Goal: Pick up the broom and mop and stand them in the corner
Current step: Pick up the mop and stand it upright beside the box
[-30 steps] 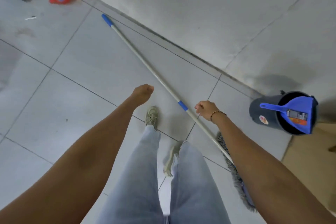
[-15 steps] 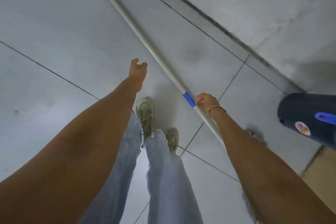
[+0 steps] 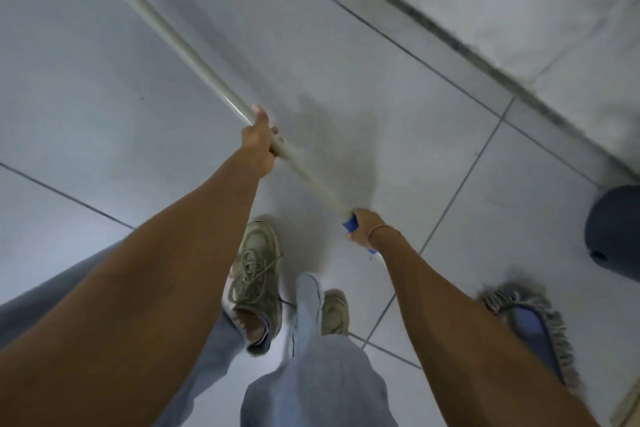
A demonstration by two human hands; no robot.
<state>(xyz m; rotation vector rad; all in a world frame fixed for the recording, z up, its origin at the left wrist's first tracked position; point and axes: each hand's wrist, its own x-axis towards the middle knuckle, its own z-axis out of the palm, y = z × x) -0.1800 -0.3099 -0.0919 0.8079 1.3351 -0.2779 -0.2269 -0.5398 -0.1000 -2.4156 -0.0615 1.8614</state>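
Observation:
The mop has a long pale pole running from the top left down to a blue collar. Its flat head, blue with a grey fringe, rests on the tiled floor at the lower right, partly behind my right forearm. My left hand is wrapped around the pole near the middle of the view. My right hand grips the pole at the blue collar, lower down. No broom is in view.
A dark bucket stands at the right edge next to the mop head. The wall base runs diagonally across the upper right. My two feet in pale sneakers stand on the tiles just below the pole.
My left hand, open above the floor before, has closed around the pole. My right hand has shifted onto the blue collar, and the view has come closer to the floor.

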